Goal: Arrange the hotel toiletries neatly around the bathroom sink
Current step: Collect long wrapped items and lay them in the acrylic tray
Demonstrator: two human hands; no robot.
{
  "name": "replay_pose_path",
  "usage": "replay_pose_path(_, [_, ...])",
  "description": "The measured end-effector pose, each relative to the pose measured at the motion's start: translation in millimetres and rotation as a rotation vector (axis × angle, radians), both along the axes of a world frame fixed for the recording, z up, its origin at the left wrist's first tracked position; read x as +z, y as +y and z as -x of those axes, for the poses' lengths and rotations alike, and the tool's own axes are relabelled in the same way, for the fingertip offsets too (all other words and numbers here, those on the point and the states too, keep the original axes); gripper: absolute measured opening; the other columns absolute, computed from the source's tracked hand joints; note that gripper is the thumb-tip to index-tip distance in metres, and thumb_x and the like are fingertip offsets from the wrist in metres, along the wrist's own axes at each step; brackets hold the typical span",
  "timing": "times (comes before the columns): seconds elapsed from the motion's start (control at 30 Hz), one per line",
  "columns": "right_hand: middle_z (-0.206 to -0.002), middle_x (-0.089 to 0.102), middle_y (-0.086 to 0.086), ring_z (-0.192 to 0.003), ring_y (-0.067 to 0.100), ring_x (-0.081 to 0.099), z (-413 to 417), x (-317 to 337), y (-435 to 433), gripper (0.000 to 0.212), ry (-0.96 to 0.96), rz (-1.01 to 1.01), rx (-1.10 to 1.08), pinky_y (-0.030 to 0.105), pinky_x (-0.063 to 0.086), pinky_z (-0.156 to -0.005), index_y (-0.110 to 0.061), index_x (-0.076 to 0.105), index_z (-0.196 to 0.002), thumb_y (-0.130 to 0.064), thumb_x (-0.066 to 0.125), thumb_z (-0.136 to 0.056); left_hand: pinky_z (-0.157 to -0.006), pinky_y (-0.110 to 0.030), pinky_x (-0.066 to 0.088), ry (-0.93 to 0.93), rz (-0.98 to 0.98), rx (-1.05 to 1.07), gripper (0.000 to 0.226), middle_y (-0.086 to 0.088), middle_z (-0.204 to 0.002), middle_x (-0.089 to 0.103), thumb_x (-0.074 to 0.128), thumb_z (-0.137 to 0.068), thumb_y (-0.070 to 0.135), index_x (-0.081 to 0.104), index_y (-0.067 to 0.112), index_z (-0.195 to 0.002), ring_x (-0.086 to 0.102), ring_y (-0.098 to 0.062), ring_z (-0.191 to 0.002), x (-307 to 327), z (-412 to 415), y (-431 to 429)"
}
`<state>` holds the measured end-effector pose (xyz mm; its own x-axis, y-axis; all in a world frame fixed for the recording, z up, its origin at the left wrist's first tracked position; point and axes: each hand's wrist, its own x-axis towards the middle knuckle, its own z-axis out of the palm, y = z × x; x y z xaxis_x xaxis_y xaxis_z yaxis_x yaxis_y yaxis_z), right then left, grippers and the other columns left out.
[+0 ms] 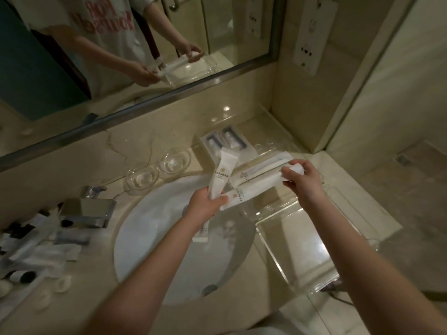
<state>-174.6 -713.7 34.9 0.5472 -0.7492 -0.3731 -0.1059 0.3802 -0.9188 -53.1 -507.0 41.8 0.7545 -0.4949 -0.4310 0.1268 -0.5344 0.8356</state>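
Observation:
My left hand (205, 206) grips white toiletry packets (221, 176) above the round white sink (154, 228); one stands upright, another hangs below the hand. A long white packet (256, 192) stretches between both hands, and my right hand (302, 180) pinches its right end. Behind it, another long white packet (260, 169) lies on the clear acrylic tray (302, 250) right of the sink. Two boxed kits (225, 142) lie at the tray's far end.
Two clear glass dishes (158, 170) sit behind the sink. A chrome faucet (89, 209) stands at the left, with a jumble of small bottles and packets (36, 250) on the marble counter beyond it. A mirror (121, 56) runs along the back wall.

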Motion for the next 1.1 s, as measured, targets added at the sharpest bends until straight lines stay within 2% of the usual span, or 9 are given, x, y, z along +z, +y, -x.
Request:
replay_pose_path(0.2, [-0.100, 0.055, 0.017, -0.072, 0.017, 0.060, 6, -8, -57, 0.025, 0.061, 0.128, -0.052, 0.015, 0.051, -0.051, -0.024, 0.052, -0.082, -0.002, 0.065, -0.082, -0.053, -0.026, 0.039, -0.014, -0.030, 0.087, 0.028, -0.001, -0.065, 0.054, 0.063, -0.085, 0.020, 0.064, 0.005, -0.108, 0.045, -0.014, -0.051, -9, -8, -23])
replay_pose_path(0.3, [-0.103, 0.054, 0.018, -0.070, 0.018, 0.059, 1, -24, -69, 0.021, 0.146, 0.203, 0.018, 0.015, 0.052, -0.050, -0.018, 0.053, -0.088, -0.001, 0.066, -0.081, -0.053, -0.024, 0.038, -0.001, -0.031, 0.087, 0.024, 0.000, -0.064, 0.053, 0.062, -0.086, 0.019, 0.064, 0.007, -0.106, 0.044, -0.014, -0.051, -12, -13, -25])
replay_pose_path(0.43, [-0.108, 0.057, 0.016, -0.081, 0.026, 0.061, -10, -51, -73, 0.027, 0.258, 0.279, 0.091, 0.027, 0.053, -0.057, -0.016, 0.056, -0.096, -0.010, 0.074, -0.076, -0.053, -0.023, 0.039, 0.002, -0.048, 0.082, 0.021, 0.002, -0.068, 0.056, 0.062, -0.085, 0.019, 0.064, 0.011, -0.104, 0.045, -0.012, -0.052, -16, -18, -25])
replay_pose_path(0.57, [-0.110, 0.057, 0.010, -0.103, 0.030, 0.053, -12, -64, -74, 0.041, 0.715, 0.810, 0.295, 0.033, 0.043, -0.076, -0.012, 0.056, -0.115, -0.029, 0.070, -0.081, -0.061, -0.028, 0.041, 0.007, -0.082, 0.089, 0.028, 0.003, -0.066, 0.059, 0.066, -0.079, 0.027, 0.066, 0.013, -0.103, 0.047, -0.014, -0.050, -20, -19, -25])
replay_pose_path(0.7, [-0.123, 0.052, 0.016, -0.112, 0.037, 0.045, -5, -67, -69, 0.046, 0.920, 1.217, 0.475, 0.043, 0.044, -0.083, -0.009, 0.056, -0.120, -0.029, 0.068, -0.080, -0.058, -0.025, 0.041, 0.017, -0.091, 0.076, 0.027, 0.002, -0.066, 0.057, 0.064, -0.081, 0.027, 0.065, 0.012, -0.104, 0.048, -0.014, -0.052, -19, -19, -29])
replay_pose_path(0.8, [-0.115, 0.054, 0.016, -0.105, 0.037, 0.050, -4, -66, -60, 0.046, 0.790, 1.306, 0.511, 0.040, 0.042, -0.079, -0.012, 0.059, -0.118, -0.030, 0.072, -0.077, -0.051, -0.019, 0.040, 0.006, -0.093, 0.072, 0.025, 0.003, -0.061, 0.052, 0.062, -0.083, 0.024, 0.064, 0.010, -0.105, 0.047, -0.012, -0.051, -18, -19, -32])
replay_pose_path(0.87, [-0.111, 0.054, 0.012, -0.100, 0.032, 0.054, -6, -66, -51, 0.046, 0.663, 1.278, 0.674, 0.033, 0.041, -0.070, -0.015, 0.059, -0.119, -0.028, 0.072, -0.077, -0.053, -0.022, 0.040, 0.006, -0.092, 0.076, 0.028, 0.003, -0.061, 0.053, 0.063, -0.083, 0.024, 0.064, 0.009, -0.106, 0.047, -0.013, -0.051, -18, -19, -32])
replay_pose_path(0.93, [-0.110, 0.053, 0.007, -0.095, 0.028, 0.057, -10, -69, -43, 0.043, 0.668, 1.204, 0.798, 0.029, 0.041, -0.064, -0.016, 0.059, -0.119, -0.027, 0.069, -0.078, -0.055, -0.024, 0.040, 0.014, -0.096, 0.076, 0.027, 0.003, -0.062, 0.054, 0.064, -0.082, 0.023, 0.065, 0.010, -0.105, 0.047, -0.013, -0.051, -19, -19, -32])
replay_pose_path(1.1, [-0.103, 0.051, 0.011, -0.083, 0.030, 0.058, -24, -80, -37, 0.030, 0.682, 1.165, 0.772, 0.038, 0.049, -0.061, -0.006, 0.060, -0.106, -0.023, 0.062, -0.081, -0.064, -0.027, 0.042, 0.028, -0.109, 0.079, 0.037, 0.002, -0.068, 0.060, 0.066, -0.068, 0.037, 0.066, 0.015, -0.098, 0.048, -0.014, -0.050, -17, -20, -30])
